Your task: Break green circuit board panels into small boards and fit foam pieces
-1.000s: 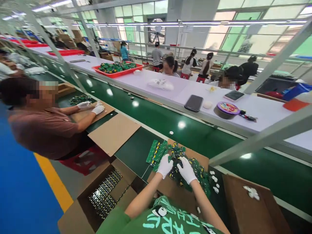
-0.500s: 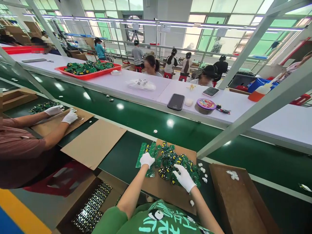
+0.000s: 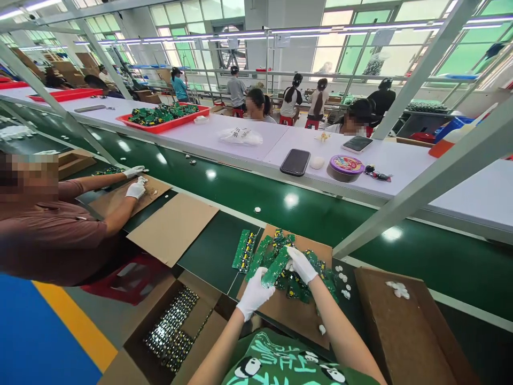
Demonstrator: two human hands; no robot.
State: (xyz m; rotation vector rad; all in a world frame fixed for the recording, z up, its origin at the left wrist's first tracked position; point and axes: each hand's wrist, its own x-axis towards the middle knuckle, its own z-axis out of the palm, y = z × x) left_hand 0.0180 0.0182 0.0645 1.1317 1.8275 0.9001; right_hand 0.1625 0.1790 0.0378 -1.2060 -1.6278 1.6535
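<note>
A heap of circuit boards [image 3: 304, 275] lies on a cardboard sheet [image 3: 292, 313] on the conveyor belt [image 3: 248, 190]; an open carton [image 3: 176, 321] sits below-left. Behind the belt runs a table [image 3: 401, 166]; a phone [image 3: 295, 161] lies on it.

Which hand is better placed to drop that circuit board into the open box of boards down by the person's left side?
Probably the left hand. It already grips the circuit board and is on the side of the open box. The right hand rests on the pile of boards, farther from it.
</note>
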